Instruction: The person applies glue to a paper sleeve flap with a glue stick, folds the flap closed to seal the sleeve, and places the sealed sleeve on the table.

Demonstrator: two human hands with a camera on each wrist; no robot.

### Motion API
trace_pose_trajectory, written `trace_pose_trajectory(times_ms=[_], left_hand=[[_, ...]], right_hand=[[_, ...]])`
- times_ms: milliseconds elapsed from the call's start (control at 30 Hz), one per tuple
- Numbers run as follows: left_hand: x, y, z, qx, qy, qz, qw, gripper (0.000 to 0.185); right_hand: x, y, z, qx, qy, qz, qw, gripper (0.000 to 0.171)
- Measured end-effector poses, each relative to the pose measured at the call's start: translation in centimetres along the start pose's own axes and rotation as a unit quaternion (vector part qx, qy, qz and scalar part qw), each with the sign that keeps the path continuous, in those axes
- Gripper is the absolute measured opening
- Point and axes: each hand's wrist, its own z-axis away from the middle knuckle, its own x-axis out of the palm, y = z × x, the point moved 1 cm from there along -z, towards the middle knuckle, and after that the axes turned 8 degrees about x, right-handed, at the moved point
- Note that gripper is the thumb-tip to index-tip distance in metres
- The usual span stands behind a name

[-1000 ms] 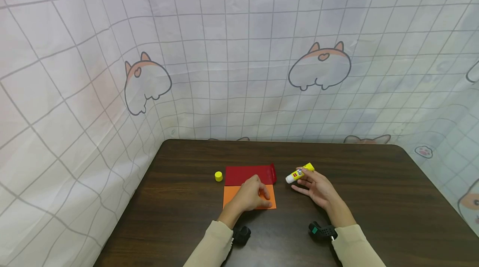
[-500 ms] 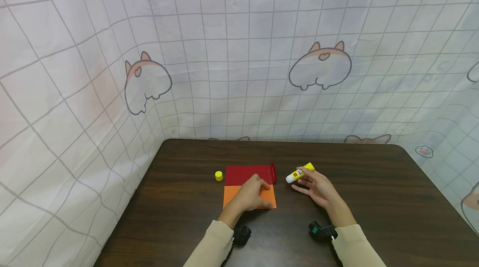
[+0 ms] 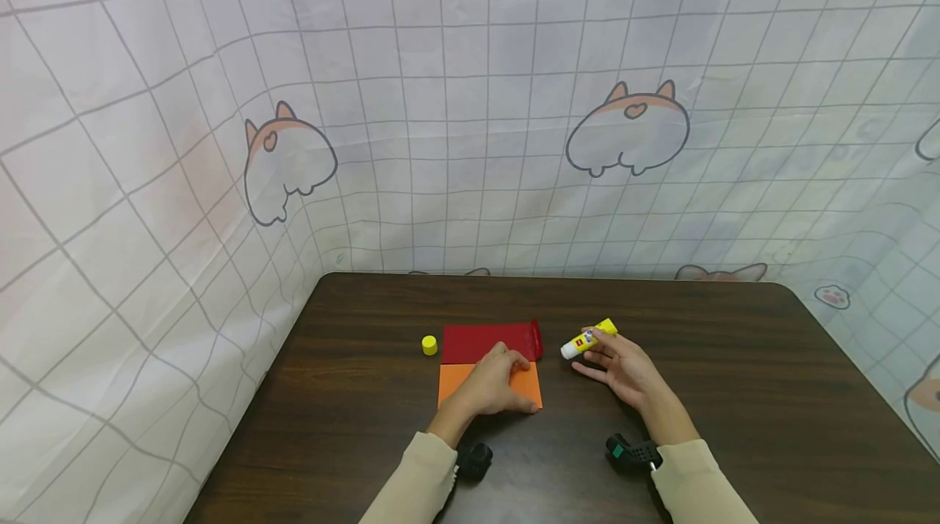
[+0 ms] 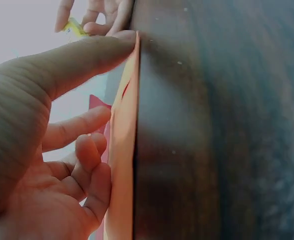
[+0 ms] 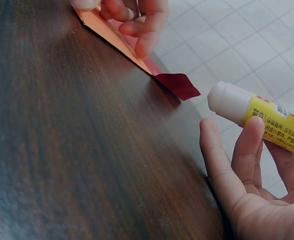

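Note:
My left hand [image 3: 490, 384] rests on an orange paper [image 3: 525, 379], its thumb at the near right corner and its fingertips on the sheet. Along that sheet's far side lies a red paper [image 3: 473, 338], whose right end stands up as a small flap. In the left wrist view the thumb touches the orange paper's [image 4: 123, 170] edge and other fingers bend against its face. To the right, above the table, my right hand [image 3: 624, 373] pinches a yellow glue stick [image 3: 587, 339]. Its uncapped white end [image 5: 229, 101] points left toward the papers.
A yellow cap [image 3: 429, 345] stands on the dark wooden table [image 3: 352, 393], left of the red paper. Beyond the table's far edge hangs a white gridded curtain [image 3: 470, 140]. Black camera straps sit on both wrists.
The left thumb has slid slightly toward the orange paper's near right corner. My right hand and the glue stick stay almost still.

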Motion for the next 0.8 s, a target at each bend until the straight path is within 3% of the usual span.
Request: trace_pose_trajectory(times_ms=[400, 533, 800], left_hand=[[-1.0, 0.1, 0.1, 0.025, 0.032, 0.06, 0.9974, 0.036], [-1.5, 0.1, 0.1, 0.03, 0.063, 0.079, 0.9944, 0.03], [-2.2, -0.3, 0.2, -0.002, 0.14, 0.074, 0.9873, 0.028]], right_hand=[[0.1, -0.1, -0.1, -0.004, -0.003, 0.003, 1.0, 0.021], [0.1, -0.2, -0.1, -0.006, -0.001, 0.002, 1.0, 0.021], [0.5, -0.2, 0.1, -0.003, 0.006, 0.001, 1.0, 0.024]])
